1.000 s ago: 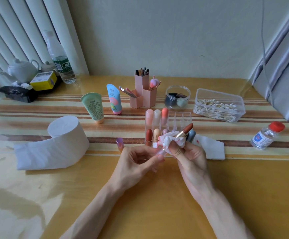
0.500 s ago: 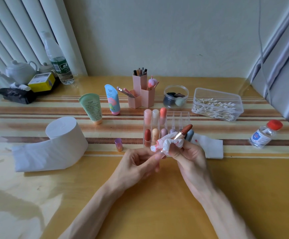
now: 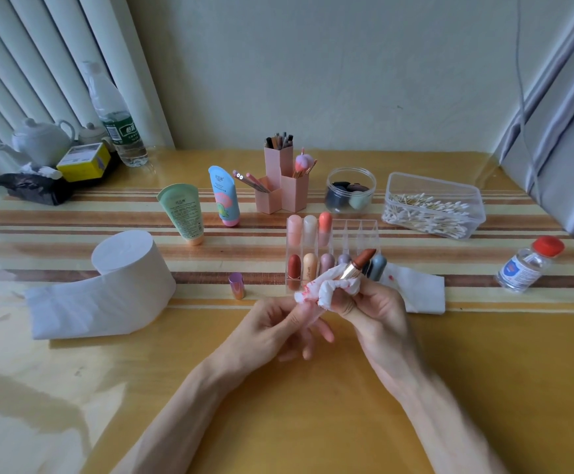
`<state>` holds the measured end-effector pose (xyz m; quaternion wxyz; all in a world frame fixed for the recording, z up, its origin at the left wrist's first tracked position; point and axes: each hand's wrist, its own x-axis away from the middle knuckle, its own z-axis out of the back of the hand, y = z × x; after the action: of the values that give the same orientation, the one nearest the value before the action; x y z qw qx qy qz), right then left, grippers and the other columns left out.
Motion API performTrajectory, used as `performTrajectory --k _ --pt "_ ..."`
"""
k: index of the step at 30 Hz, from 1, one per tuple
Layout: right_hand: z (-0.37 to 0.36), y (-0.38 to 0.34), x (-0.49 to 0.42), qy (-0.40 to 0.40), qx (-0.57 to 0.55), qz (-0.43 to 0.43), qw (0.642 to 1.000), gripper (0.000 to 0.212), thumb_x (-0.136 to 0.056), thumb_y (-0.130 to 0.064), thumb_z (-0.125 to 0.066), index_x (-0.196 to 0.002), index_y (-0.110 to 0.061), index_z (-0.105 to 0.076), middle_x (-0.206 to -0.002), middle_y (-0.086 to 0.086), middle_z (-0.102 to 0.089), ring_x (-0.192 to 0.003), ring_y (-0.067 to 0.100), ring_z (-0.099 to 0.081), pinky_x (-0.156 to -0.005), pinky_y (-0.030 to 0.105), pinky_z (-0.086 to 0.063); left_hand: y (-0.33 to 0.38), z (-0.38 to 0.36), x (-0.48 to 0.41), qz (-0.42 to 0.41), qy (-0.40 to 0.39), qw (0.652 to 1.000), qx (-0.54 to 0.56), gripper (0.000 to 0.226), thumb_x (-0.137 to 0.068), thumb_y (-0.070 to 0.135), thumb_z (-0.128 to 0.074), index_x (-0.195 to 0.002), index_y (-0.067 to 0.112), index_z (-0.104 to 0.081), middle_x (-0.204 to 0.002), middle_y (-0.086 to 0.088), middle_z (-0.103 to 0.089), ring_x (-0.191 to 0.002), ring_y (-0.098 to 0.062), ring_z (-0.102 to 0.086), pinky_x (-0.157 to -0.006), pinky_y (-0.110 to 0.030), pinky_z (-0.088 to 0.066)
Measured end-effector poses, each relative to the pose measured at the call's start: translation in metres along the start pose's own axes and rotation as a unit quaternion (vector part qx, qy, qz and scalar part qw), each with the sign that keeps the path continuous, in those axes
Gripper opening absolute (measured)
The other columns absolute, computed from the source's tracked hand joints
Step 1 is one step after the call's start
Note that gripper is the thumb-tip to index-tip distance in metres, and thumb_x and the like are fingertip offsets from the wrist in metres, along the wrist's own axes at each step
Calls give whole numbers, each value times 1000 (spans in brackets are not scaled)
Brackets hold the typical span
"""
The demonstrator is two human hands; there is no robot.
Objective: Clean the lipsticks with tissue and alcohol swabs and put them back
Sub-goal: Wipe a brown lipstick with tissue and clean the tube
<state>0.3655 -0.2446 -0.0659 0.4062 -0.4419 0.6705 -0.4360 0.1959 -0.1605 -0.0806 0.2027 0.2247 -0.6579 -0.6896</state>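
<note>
My right hand (image 3: 369, 311) grips an uncapped brown-red lipstick (image 3: 359, 263) together with a crumpled, red-stained tissue (image 3: 326, 287) wrapped around its gold base. My left hand (image 3: 278, 328) pinches the lower corner of that tissue with thumb and forefinger. Just behind stands the clear acrylic organizer (image 3: 357, 234), holding several capped lipsticks in its left and front slots. A small purple-orange lipstick cap (image 3: 236, 284) stands on the table to the left. A folded tissue (image 3: 415, 290) with a red spot lies on the right.
A tissue roll (image 3: 125, 268) lies at the left. Cotton swabs fill a clear box (image 3: 432, 206); an alcohol bottle (image 3: 526, 263) with red cap lies at the right. Two cream tubes (image 3: 183, 213), pink brush holders (image 3: 278, 179), a sponge jar (image 3: 350, 189), a water bottle (image 3: 116, 121) stand behind.
The hands stay in nearly the same place. My left fingers have shifted slightly on the tissue's corner, and the tissue sits a little lower around the lipstick base.
</note>
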Motion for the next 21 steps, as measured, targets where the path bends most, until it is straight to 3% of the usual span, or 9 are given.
performTrajectory --k 2,4,5,7,10,12,16,19,21 --pt "-1 -1 1 -2 -2 -8 1000 22 -94 -17 -71 -103 2 -77 -109 14 -77 -102 22 -73 -85 32 -57 0 1 1 24 -47 998 43 49 -109 40 -38 -100 8 -74 -76 -16 -64 -60 -24 -46 -52 -24 -36" --pt "-2 0 1 -4 19 -3 1000 22 -95 -21 -72 -101 0 -77 -103 16 -75 -86 27 -67 -77 35 -56 -2 1 1 11 -50 998 39 45 -109 39 -38 -105 9 -71 -75 -6 -56 -62 -17 -40 -54 -23 -35" --pt "-2 1 1 -4 27 0 1000 21 -95 -20 -72 -102 -1 -78 -106 17 -75 -89 29 -68 -77 40 -58 -2 1 0 1 -40 999 28 43 -109 38 -40 -104 7 -70 -76 -3 -54 -62 -16 -39 -54 -24 -35" --pt "-1 4 0 4 39 8 999 18 -96 -14 -71 -105 0 -78 -115 12 -77 -112 27 -71 -90 45 -60 -2 -1 0 -29 7 999 -23 37 -109 30 -47 -96 3 -69 -72 4 -58 -58 -12 -43 -54 -22 -35" --pt "-2 8 -1 19 69 32 997 19 -95 -9 -69 -109 2 -77 -121 9 -77 -133 17 -63 -110 33 -51 -4 -4 -2 -59 90 989 -105 28 -103 25 -61 -85 6 -73 -65 6 -63 -54 -8 -49 -56 -18 -39" --pt "-2 5 -1 24 57 23 998 21 -95 -12 -69 -108 3 -77 -118 7 -78 -127 15 -66 -103 30 -54 -4 -5 -2 -61 102 987 -111 33 -104 31 -60 -84 9 -76 -61 3 -60 -52 -11 -49 -55 -21 -39" --pt "-2 -1 0 21 3 -3 1000 19 -94 -13 -67 -103 -4 -80 -112 8 -79 -115 17 -72 -92 30 -56 -1 -2 -2 -5 3 1000 -8 55 -112 34 -34 -98 -1 -74 -69 -14 -61 -59 -25 -48 -55 -27 -40" --pt "-3 1 0 18 -4 -15 1000 19 -97 -11 -65 -104 1 -78 -107 6 -78 -91 18 -72 -77 46 -55 1 -2 -1 -15 -7 1000 4 43 -110 30 -40 -111 0 -71 -80 -11 -68 -62 -22 -54 -55 -25 -40" --pt "-4 2 1 29 20 -5 999 20 -96 -12 -66 -106 0 -78 -114 7 -79 -102 20 -74 -79 47 -58 -1 -3 -1 -50 23 997 -53 34 -111 24 -44 -107 6 -72 -79 -5 -70 -61 -19 -57 -58 -23 -42"
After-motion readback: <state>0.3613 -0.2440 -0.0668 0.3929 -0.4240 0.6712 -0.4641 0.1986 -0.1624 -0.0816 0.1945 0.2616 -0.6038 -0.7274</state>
